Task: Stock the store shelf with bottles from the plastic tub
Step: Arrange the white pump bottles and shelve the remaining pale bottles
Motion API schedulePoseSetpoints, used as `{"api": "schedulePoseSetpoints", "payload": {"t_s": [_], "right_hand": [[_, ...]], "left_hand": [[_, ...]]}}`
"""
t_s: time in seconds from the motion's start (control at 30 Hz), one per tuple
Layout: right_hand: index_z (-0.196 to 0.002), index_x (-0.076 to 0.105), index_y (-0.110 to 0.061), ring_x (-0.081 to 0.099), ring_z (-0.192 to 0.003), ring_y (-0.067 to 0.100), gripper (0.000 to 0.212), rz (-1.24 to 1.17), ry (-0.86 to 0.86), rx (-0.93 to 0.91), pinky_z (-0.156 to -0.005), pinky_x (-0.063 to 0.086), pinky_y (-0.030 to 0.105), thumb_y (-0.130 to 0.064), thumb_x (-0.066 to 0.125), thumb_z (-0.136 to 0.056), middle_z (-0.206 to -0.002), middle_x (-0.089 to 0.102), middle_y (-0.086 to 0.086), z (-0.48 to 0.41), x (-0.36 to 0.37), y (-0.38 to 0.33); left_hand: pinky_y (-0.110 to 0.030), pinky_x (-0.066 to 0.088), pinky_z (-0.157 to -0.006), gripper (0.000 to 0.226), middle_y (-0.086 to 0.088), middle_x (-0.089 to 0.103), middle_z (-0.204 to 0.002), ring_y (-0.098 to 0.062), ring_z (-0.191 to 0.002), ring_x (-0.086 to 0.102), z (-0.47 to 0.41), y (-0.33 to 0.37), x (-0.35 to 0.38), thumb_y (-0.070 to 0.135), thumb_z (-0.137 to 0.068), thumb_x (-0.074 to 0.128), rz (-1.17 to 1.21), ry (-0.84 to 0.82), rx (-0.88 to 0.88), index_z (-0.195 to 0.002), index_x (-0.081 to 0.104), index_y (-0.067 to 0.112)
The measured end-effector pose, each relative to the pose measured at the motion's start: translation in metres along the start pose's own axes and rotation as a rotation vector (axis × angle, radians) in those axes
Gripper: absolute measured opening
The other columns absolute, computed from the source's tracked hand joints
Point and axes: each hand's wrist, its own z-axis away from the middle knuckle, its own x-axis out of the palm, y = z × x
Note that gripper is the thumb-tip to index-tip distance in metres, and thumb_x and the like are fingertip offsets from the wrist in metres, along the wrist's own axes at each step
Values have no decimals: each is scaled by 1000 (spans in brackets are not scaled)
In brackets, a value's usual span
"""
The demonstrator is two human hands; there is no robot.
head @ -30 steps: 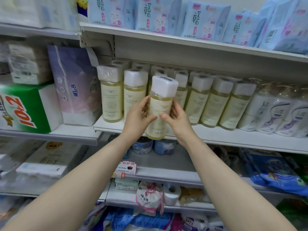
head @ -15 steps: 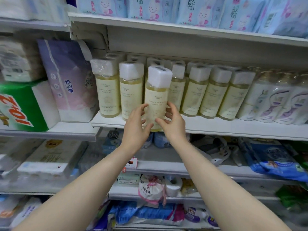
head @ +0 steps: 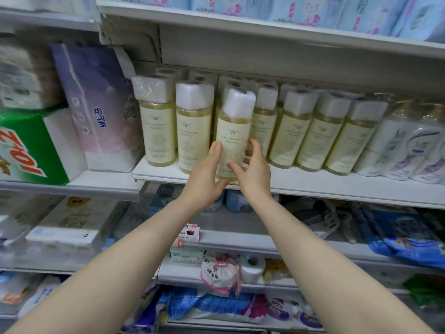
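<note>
Left hand (head: 204,175) and right hand (head: 254,169) both grip one bottle (head: 234,131) low on its sides, thumbs on the label and fingers wrapped round. The bottle leans slightly right, its base at the front edge of the shelf (head: 325,188); can't tell if it rests there. A row of matching bottles (head: 301,133) stands just behind, and a purple tissue pack (head: 101,116) sits to the left.

**Front bottle** (head: 232,138): pale yellow contents, cream label with grey lettering, white cap.
**Shelf bottles** (head: 291,138): the same colouring.
**Shelf** (head: 313,184): off-white.
**Tissue pack** (head: 101,112): lilac fading to pink, blue characters.
**Box** (head: 31,141): green and white, red-orange numerals.
**Pump bottles** (head: 409,153): white with purple swirls.
**Top-shelf packs** (head: 301,8): light blue, pink figures.
**Bag** (head: 404,239): blue.
</note>
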Motion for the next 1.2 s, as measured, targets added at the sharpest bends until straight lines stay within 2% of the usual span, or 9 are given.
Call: {"api": "schedulePoseSetpoints", "payload": {"t_s": [0.23,0.53,0.67,0.73,0.8,0.87,0.97,1.1,1.2], "right_hand": [[-133,42,-27,62,-111,18,66,25,0,4,-97,50,45,-21,80,-80,-125,62,-2,-14,3,7],[-135,42,-25,61,-113,19,69,17,-8,3,-97,51,46,-22,81,-78,-126,62,0,-17,3,10],[-144,38,-26,58,-119,18,73,5,-50,21,-101,50,44,-20,78,-83,-134,59,1,-8,-5,15],[-146,39,-24,56,-121,16,70,10,-34,35,-102,49,41,-18,75,-87,-135,58,1,-1,-13,17],[-144,43,-21,57,-116,14,62,13,-11,31,-100,50,38,-15,71,-90,-130,60,0,8,-23,20],[-142,47,-22,57,-112,12,55,20,10,18,-97,52,37,-14,68,-92,-125,61,-2,19,-33,25],[-138,51,-23,58,-108,11,48,47,27,-5,-93,54,35,-13,64,-93,-123,61,-4,35,-48,35],[-131,57,-21,60,-98,11,40,52,73,-48,-89,54,36,-11,62,-93,-115,63,-4,50,-72,52],[-127,60,-20,61,-93,10,36,73,92,-67,-85,55,37,-10,63,-92,-115,64,-3,60,-90,71]], "left_hand": [[-43,43,-110,111,5,4,-166,-18,-147,28,-15,-9,10,17,-83,74,-11,-15,-6,-157,-9,24],[-45,40,-113,108,7,3,-166,-16,-150,21,-17,-13,12,16,-84,73,6,-10,5,-157,-7,23],[-46,39,-112,96,3,11,-165,-17,-150,20,-7,-12,16,14,-87,69,11,3,3,-158,5,16],[-42,41,-111,82,0,23,-162,-16,-145,32,3,-9,20,11,-90,66,25,74,-4,-157,20,15],[-35,48,-103,64,2,42,-149,-11,-127,50,14,-3,24,6,-92,62,76,163,-9,-150,38,17],[-29,53,-93,53,4,54,-135,-5,-109,58,21,5,29,4,-92,60,109,211,7,-142,48,19],[-28,54,-89,44,4,60,-123,-7,-101,60,28,18,39,5,-92,60,155,207,8,-133,55,19],[-37,54,-90,37,7,63,-116,-7,-98,62,32,36,57,8,-91,62,168,173,8,-125,59,21],[-38,54,-90,33,6,65,-114,-7,-96,63,32,51,75,8,-90,64,163,148,6,-122,62,18]]}}
